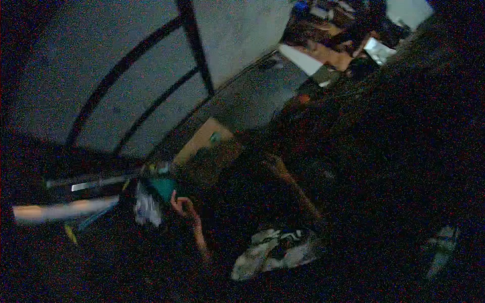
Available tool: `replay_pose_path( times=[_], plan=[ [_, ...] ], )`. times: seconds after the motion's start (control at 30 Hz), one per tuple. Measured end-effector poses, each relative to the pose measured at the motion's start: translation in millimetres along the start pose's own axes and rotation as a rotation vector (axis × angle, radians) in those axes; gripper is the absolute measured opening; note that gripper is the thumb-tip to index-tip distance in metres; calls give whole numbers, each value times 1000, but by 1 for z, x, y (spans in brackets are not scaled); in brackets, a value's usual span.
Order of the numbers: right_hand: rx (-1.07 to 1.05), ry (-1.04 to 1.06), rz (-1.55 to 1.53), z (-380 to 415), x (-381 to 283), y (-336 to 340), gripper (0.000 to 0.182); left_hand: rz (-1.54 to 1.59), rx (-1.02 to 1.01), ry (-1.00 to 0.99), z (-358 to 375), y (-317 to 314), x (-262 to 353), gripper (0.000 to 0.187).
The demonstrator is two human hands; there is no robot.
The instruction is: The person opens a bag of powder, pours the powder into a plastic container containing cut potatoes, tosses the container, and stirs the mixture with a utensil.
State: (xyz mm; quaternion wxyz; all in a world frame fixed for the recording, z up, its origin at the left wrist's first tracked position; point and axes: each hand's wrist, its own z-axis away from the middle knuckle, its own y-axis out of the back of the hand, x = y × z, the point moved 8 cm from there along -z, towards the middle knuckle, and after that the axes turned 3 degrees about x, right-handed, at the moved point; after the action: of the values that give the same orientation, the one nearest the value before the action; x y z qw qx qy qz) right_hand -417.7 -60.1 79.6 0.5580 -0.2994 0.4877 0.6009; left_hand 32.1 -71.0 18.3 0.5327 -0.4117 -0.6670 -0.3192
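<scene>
The view is dark, tilted and smeared by motion. At the lower left, my left hand (183, 204) has its fingers bent at the edge of a teal thing (164, 189). A crumpled whitish, shiny thing (147, 209) hangs just left of it. Farther right, my right hand (274, 164) reaches into deep shadow, near the right end of a brown cardboard piece (209, 141). Its fingers are blurred and I cannot tell whether it holds anything. Below both arms lies a pale patterned patch of cloth (278, 252).
A dark frame with curved bars (146, 53) stands against the grey wall (242, 35). Long pale bars (65, 208) lie at the left. Cluttered objects (338, 30), with a white panel (301, 59), fill the far upper right. Another pale patch (444, 250) shows at lower right.
</scene>
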Motion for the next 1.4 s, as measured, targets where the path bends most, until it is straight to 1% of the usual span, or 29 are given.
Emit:
replay_pose_path(
  times=[0.03, 0.07, 0.1, 0.13, 0.17, 0.2, 0.27, 0.3, 0.37, 0.4, 0.43, 0.47, 0.53, 0.63, 0.67, 0.7, 0.77, 0.8, 0.83, 0.9, 0.93, 0.97, 1.0, 1.1, 1.17, 1.23, 1.3, 1.33, 1.4],
  plan=[
    [10, -69, 83, 7, -5, 4, 38, 376, -255, 65, -12, -15, -63, 73],
    [19, -150, 144, 18, 0, 0, 38, 731, -528, 136, -22, -39, -80, 66],
    [71, -143, 126, 27, 5, -2, 38, 752, -579, 129, -26, -49, -35, 66],
    [187, -91, 66, 34, 3, 3, 38, 463, -522, 65, -41, -55, 7, 63],
    [299, -38, 11, 41, 3, 8, 37, 178, -449, -6, -84, -105, 56, 59],
    [282, 0, -171, 19, -9, -85, 37, 72, -544, -49, -170, -75, 118, 55],
    [356, -78, -481, 61, -67, -72, 37, 113, -643, -62, -197, -123, 185, 54],
    [373, -34, -497, 33, -83, -52, 37, 181, -690, -108, -216, -174, 197, 54],
    [467, 88, -393, 36, -94, 31, 36, 372, -695, -6, -170, -264, 181, 51],
    [479, 116, -376, 29, -98, 54, 36, 666, -856, 159, -144, -310, 220, 49],
    [471, 108, -490, 48, -103, 0, 35, 804, -1050, 359, -135, -294, 281, 47],
    [544, 261, -368, 25, -139, 92, 35, 973, -1066, 279, -116, -378, 302, 47],
    [623, 314, -404, 40, -213, 118, 35, 614, -1096, -155, -116, -422, 373, 42],
    [671, 345, -583, 65, -269, 174, 35, 690, -1124, -66, -86, -458, 527, 41],
    [621, 346, -649, 68, -259, 193, 35, 507, -1237, 274, -73, -472, 491, 41],
    [622, 352, -658, 76, -279, 197, 35, 500, -1243, 266, -74, -467, 485, 41],
    [607, 236, -479, 91, -337, 191, 36, 543, -1066, -46, -100, -436, 483, 46],
    [595, 202, -468, 79, -361, 185, 36, 790, -1039, 593, -123, -438, 419, 52],
    [575, 237, -452, 63, -399, 188, 36, 799, -1017, 622, -144, -429, 456, 52],
    [540, 271, -409, 24, -499, 190, 36, 518, -971, 412, -222, -413, 545, 55],
    [555, 260, -392, 31, -522, 188, 36, 531, -982, 411, -230, -407, 545, 55],
    [562, 240, -373, 1, -593, 204, 37, 582, -976, 302, -289, -432, 573, 56],
    [569, 254, -344, 0, -604, 204, 37, 635, -970, 182, -302, -428, 582, 58],
    [595, 217, -386, 3, -613, 175, 37, 631, -1006, 181, -318, -404, 578, 59],
    [564, 272, -489, 15, -590, 161, 37, 543, -979, 167, -296, -384, 579, 59],
    [545, 200, -575, -55, -566, 154, 37, 425, -950, 277, -323, -420, 534, 59],
    [569, 301, -458, -104, -589, 175, 37, 394, -1039, 256, -345, -472, 534, 56],
    [550, 349, -488, -125, -596, 185, 37, 519, -1084, 185, -355, -498, 526, 54],
    [540, 399, -460, -102, -553, 132, 37, 581, -1058, 189, -322, -442, 470, 54]
  ],
)
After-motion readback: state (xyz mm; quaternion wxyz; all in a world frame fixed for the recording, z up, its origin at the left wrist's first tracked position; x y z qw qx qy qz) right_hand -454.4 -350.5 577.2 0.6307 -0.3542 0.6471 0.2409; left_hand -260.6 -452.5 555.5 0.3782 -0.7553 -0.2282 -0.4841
